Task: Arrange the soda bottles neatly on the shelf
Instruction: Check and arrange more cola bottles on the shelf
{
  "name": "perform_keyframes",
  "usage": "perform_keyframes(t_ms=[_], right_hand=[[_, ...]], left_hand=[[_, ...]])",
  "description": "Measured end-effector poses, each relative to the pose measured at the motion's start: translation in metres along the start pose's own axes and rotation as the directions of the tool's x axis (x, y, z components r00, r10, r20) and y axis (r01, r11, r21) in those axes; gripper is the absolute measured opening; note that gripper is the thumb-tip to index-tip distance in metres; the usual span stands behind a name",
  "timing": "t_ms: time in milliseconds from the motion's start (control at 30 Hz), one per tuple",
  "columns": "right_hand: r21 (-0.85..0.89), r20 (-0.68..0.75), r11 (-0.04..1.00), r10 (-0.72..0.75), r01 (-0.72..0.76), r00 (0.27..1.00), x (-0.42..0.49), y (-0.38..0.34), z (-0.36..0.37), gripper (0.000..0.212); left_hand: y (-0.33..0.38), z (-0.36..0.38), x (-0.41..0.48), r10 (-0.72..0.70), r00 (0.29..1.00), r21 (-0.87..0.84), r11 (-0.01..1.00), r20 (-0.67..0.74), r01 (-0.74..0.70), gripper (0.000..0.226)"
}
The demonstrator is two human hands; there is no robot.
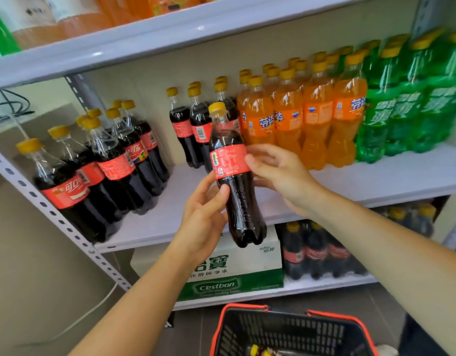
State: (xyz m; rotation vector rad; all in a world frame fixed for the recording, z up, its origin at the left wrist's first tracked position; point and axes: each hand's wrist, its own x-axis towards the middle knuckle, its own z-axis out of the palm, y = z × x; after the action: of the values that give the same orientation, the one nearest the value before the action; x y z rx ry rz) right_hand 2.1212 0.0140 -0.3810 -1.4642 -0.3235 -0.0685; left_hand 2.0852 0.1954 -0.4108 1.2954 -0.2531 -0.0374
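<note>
1 cola bottle [230, 176], tilted a little, is held in front of the shelf [376, 176], over its front edge. The left grip [203, 214] curls round its lower body, thumb on the front. The right grip [281, 173] pinches the label, thumb forward, fingers behind. On the shelf stand about 8 left colas [114, 163], about 5 back colas [185, 129], then orange sodas [317, 114] and green sodas [406, 111], too crowded to count. 1 basket [299, 330] sits below.

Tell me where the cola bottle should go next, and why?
Probably stand the cola bottle on the bare shelf in front of the back colas, beside the orange bottles. The left hand and right hand hold it tilted in the air, and that spot has room.
</note>
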Motion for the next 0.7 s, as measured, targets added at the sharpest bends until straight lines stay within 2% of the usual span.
perform_keyframes(t_ms=[67, 167, 267, 333, 433, 500, 567, 633, 700], right_hand=[[-0.067, 0.074, 0.992, 0.109, -0.104, 0.991, -0.003, 0.006, 0.001, 0.033], [0.018, 0.199, 0.965, 0.252, -0.261, 0.947, -0.011, 0.012, 0.005, 0.036], [0.085, 0.234, 0.957, 0.251, -0.277, 0.939, -0.016, 0.013, 0.006, 0.032], [0.07, 0.199, 0.971, 0.212, -0.23, 0.957, -0.017, 0.015, 0.005, 0.033], [0.043, 0.107, 0.992, 0.117, -0.122, 0.987, -0.019, 0.019, 0.008, 0.039], [-0.084, 0.047, 0.996, -0.02, 0.024, 0.999, -0.019, 0.023, 0.01, 0.03], [-0.25, 0.039, 0.955, -0.155, 0.16, 0.987, -0.02, 0.026, 0.013, 0.025], [-0.317, 0.03, 0.92, -0.232, 0.229, 0.972, -0.02, 0.027, 0.014, 0.03], [-0.332, 0.047, 0.916, -0.224, 0.227, 0.973, -0.018, 0.028, 0.011, 0.034]], left_hand=[[0.002, 0.0, 0.003, 0.006, 1.0, 0.0, 1.0, -0.017, -0.006, 0.053], [0.004, 0.0, 0.005, 0.056, 0.998, 0.099, 0.994, -0.038, -0.052, 0.051], [0.007, -0.003, 0.008, 0.091, 0.995, 0.285, 0.955, -0.031, -0.078, 0.053], [0.012, -0.005, 0.01, 0.059, 0.998, 0.345, 0.938, -0.026, -0.046, 0.052], [0.023, -0.006, 0.013, 0.039, 0.996, 0.314, 0.949, -0.085, -0.01, 0.044], [0.027, -0.004, 0.013, 0.062, 0.991, 0.304, 0.952, -0.119, -0.023, 0.035], [0.029, -0.005, 0.012, 0.08, 0.983, 0.306, 0.952, -0.166, -0.026, 0.039], [0.03, -0.01, 0.012, 0.076, 0.982, 0.296, 0.955, -0.174, -0.021, 0.04], [0.033, -0.013, 0.011, 0.072, 0.985, 0.266, 0.964, -0.155, -0.029, 0.035]])
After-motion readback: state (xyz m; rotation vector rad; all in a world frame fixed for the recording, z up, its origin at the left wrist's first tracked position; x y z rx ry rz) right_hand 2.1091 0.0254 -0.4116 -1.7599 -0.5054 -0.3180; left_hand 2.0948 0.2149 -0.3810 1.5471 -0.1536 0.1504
